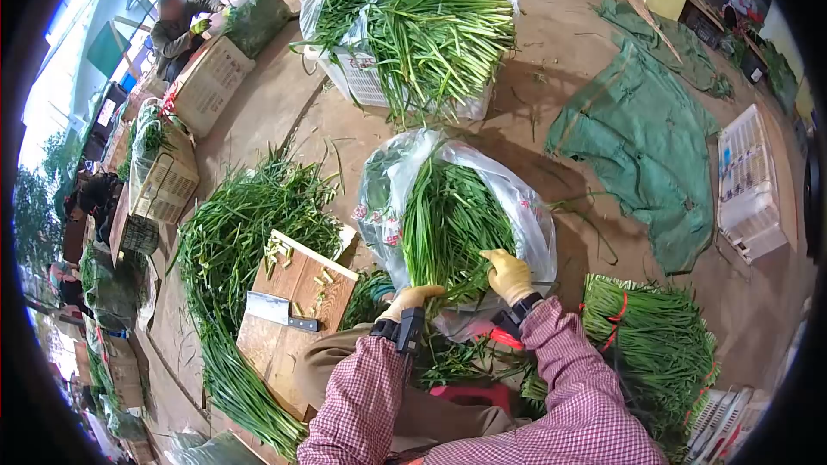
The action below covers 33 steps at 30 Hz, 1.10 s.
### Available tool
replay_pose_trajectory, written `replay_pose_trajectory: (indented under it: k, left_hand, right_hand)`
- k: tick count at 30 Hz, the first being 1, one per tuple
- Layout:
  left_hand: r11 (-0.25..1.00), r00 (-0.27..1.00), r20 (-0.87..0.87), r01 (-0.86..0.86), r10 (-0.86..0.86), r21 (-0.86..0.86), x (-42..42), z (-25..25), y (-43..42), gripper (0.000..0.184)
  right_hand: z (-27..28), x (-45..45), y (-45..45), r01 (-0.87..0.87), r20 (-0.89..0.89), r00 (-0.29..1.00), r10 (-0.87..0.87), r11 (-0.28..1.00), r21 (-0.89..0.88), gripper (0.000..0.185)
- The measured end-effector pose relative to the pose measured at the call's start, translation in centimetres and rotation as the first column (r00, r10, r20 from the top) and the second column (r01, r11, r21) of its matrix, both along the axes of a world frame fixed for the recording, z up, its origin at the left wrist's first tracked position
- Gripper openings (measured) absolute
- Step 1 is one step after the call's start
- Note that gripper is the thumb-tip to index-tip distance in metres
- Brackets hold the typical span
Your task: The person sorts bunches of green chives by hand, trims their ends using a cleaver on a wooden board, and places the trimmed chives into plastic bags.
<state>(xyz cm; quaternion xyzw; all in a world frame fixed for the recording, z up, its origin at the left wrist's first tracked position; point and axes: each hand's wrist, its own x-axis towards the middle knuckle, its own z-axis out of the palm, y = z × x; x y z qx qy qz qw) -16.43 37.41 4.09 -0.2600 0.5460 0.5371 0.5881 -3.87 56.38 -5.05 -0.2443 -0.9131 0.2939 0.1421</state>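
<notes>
In the head view, my left hand [412, 300], in a yellowish glove, is closed at the near left edge of a bunch of long green garlic chives [457, 215]. The bunch lies in a clear plastic bag [531, 211] that lines an open container in front of me. My right hand [508, 277], gloved too, has its fingers pinched on leaves at the near right side of the same bunch. To my left, a cleaver [269, 307] with a dark handle rests on a wooden board [258, 344] among cut stalk ends [323, 278].
A loose heap of chives [233, 215] surrounds the board's left side. Tied bundles with red bands [650, 344] lie at my right. Ahead stands a white crate [362, 77] piled with chives. A green cloth [637, 138] covers floor at right, near another crate [748, 185]. Another person [177, 30] sits far left.
</notes>
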Motion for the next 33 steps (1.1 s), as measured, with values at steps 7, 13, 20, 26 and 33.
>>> replay_pose_trajectory:
  k: [7,13,20,26,33]
  left_hand:
    - [0.991,0.988,-0.084,0.131,-0.130,-0.004,-0.4,-1.7,-0.5,0.019]
    - [0.998,0.996,-0.066,0.057,-0.055,0.039,-0.4,-2.7,-0.5,0.017]
    - [0.985,0.972,-0.171,0.169,-0.163,0.021,-0.9,-3.4,-1.5,0.029]
    - [0.979,0.974,-0.115,0.202,-0.197,0.034,-0.9,-2.7,-1.3,0.027]
    - [0.993,0.997,0.042,0.063,-0.067,0.101,-0.3,-0.9,-1.4,0.022]
  right_hand:
    - [7.6,-0.9,-4.8,0.090,-0.226,0.963,-0.149,0.963,-0.253,0.032]
    - [2.0,-0.9,-6.2,-0.195,-0.189,0.972,0.142,0.933,-0.302,0.033]
    - [-1.9,1.1,-3.5,-0.029,0.230,0.965,0.127,0.923,-0.385,0.033]
    - [1.8,1.0,-5.7,-0.126,-0.121,0.990,0.077,0.864,-0.487,0.030]
    - [5.7,0.9,-10.4,-0.198,0.109,0.967,0.232,0.946,-0.258,0.023]
